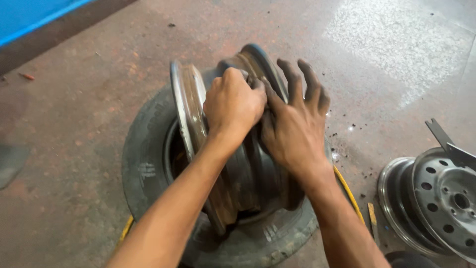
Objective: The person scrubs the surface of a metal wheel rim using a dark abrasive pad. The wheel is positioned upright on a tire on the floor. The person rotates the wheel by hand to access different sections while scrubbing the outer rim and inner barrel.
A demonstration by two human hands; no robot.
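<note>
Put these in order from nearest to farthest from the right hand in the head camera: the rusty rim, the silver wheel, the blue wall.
1. Rusty rim: under the right hand, standing in the tyre.
2. Silver wheel: lower right, on the floor.
3. Blue wall: far upper left.

The location is a tyre or wheel repair workshop. A worn tyre [148, 168] lies flat on a stained, reddish concrete floor [89, 114], with a bare steel wheel rim [191, 106] standing upright inside it. A second steel rim [436, 198] with round vent holes lies at the right, just beside a metal tool [444, 136]. Black rubber debris [347, 136] is scattered on the floor. The hands on the rim are soiled with dark grime.
</note>
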